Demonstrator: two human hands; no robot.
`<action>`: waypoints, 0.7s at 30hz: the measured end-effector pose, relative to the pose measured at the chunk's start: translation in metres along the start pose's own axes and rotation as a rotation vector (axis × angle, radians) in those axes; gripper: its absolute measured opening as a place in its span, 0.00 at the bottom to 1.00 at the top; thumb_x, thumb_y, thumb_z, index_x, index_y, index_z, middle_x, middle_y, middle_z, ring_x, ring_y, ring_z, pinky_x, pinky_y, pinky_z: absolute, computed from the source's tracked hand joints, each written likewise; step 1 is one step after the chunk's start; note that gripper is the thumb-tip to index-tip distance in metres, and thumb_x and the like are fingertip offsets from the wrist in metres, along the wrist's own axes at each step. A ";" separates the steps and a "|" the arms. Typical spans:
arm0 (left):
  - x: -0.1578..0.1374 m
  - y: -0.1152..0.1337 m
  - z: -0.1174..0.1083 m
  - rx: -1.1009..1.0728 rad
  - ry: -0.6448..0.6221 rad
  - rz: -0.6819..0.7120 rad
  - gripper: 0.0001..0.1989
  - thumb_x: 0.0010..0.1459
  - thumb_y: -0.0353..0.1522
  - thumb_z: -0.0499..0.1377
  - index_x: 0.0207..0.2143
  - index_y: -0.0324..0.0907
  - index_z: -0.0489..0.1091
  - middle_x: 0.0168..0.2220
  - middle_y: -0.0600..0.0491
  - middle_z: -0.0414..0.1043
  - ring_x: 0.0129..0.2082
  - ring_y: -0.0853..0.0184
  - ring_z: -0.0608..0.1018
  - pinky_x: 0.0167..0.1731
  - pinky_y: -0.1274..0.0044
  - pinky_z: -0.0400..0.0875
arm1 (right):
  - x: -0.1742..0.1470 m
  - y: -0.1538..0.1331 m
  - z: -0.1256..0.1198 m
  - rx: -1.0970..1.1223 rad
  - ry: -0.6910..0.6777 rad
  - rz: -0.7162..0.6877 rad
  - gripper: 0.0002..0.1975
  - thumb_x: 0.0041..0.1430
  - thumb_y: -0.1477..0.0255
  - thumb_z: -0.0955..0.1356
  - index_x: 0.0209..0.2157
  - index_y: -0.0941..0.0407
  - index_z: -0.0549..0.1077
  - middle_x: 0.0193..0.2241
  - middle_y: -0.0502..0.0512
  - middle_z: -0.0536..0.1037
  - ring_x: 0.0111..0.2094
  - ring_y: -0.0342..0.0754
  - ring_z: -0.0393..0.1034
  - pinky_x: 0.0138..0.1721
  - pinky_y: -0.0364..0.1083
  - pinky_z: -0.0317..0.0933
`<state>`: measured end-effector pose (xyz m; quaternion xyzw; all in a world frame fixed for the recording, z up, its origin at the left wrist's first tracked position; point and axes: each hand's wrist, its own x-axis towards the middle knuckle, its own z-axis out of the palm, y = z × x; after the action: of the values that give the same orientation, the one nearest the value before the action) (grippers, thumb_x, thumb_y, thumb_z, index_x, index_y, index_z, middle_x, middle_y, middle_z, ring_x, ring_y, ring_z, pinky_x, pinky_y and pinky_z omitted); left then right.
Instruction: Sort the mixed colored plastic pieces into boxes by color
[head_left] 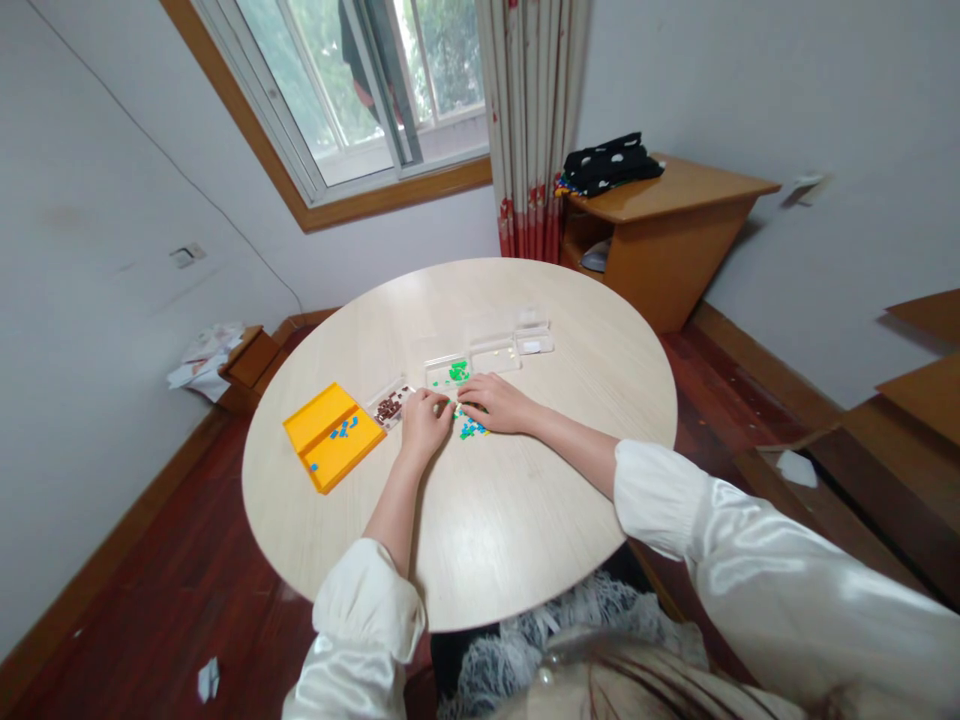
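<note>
**Left hand (pixel 426 424) and right hand (pixel 498 402) beside colored pieces (pixel 471 430)**

Mid-frame, both hands are curled, tips near each other; whether they pinch anything, I cannot tell. The loose pieces lie just below the right hand. Above sits a clear box (pixel 441 372) of green bits (pixel 458 373); at left, a yellow tray (pixel 343 462); all on the round desk (pixel 517 530).

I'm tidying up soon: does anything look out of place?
A crumpled white scrap lies on the floor, left of the table, looking like litter. The blue and green pieces on the table lie bunched together, probably in use rather than spilled.
</note>
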<state>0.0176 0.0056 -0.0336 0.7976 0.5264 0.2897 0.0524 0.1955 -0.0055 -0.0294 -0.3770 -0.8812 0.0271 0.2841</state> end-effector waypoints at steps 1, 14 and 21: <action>0.000 0.000 0.000 -0.007 0.001 0.001 0.09 0.53 0.34 0.56 0.30 0.40 0.74 0.32 0.48 0.71 0.38 0.61 0.72 0.41 0.68 0.63 | 0.000 0.000 0.000 -0.001 0.002 0.001 0.10 0.60 0.72 0.63 0.36 0.59 0.76 0.39 0.59 0.77 0.44 0.50 0.67 0.44 0.49 0.56; 0.002 -0.006 0.007 -0.061 0.018 0.039 0.08 0.52 0.31 0.54 0.28 0.40 0.73 0.31 0.48 0.71 0.35 0.62 0.72 0.39 0.69 0.64 | 0.000 -0.002 -0.001 -0.006 0.010 0.010 0.10 0.60 0.71 0.63 0.36 0.59 0.76 0.39 0.58 0.77 0.44 0.51 0.67 0.43 0.49 0.56; 0.003 -0.008 0.008 -0.040 0.027 0.055 0.09 0.53 0.32 0.53 0.27 0.40 0.71 0.30 0.47 0.73 0.34 0.61 0.73 0.39 0.69 0.65 | -0.001 -0.001 0.000 -0.014 -0.009 0.017 0.10 0.59 0.72 0.64 0.37 0.60 0.75 0.40 0.58 0.77 0.44 0.50 0.66 0.43 0.49 0.56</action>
<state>0.0161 0.0131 -0.0426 0.8068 0.4989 0.3120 0.0533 0.1955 -0.0072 -0.0299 -0.3863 -0.8793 0.0248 0.2774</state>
